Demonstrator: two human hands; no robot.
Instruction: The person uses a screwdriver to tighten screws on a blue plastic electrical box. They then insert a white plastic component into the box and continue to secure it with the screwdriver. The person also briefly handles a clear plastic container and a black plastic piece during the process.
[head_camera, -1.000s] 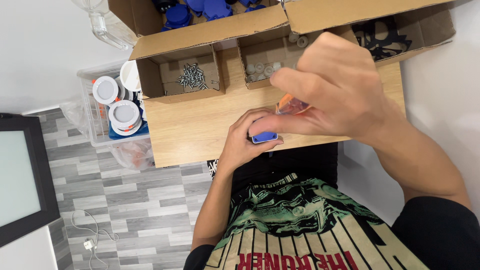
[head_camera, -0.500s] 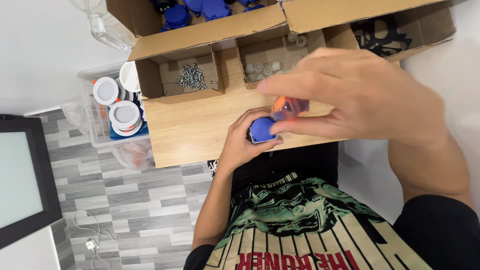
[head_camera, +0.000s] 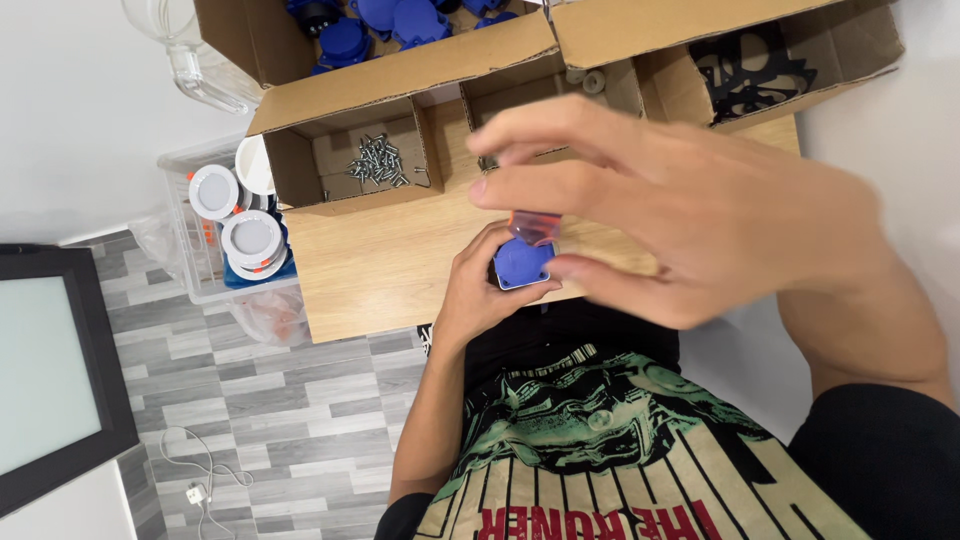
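Note:
My left hand (head_camera: 473, 292) grips a small round blue plastic part (head_camera: 521, 265) just above the near edge of the wooden table (head_camera: 380, 270). My right hand (head_camera: 700, 210) hovers large and close to the camera over it. Its thumb and fingertips pinch a small orange piece (head_camera: 536, 221) that rests against the top of the blue part. Most of the orange piece is hidden by my fingers.
Open cardboard boxes line the table's far side: one with loose screws (head_camera: 375, 160), one with blue parts (head_camera: 390, 20), one with black rings (head_camera: 750, 70). A clear bin of round white lamps (head_camera: 240, 235) stands left of the table, beyond it a dark screen (head_camera: 50, 370).
My right hand has swung left and nearer the camera, fingers spreading over the part. The blue part in my left hand has turned its face upward and shows more.

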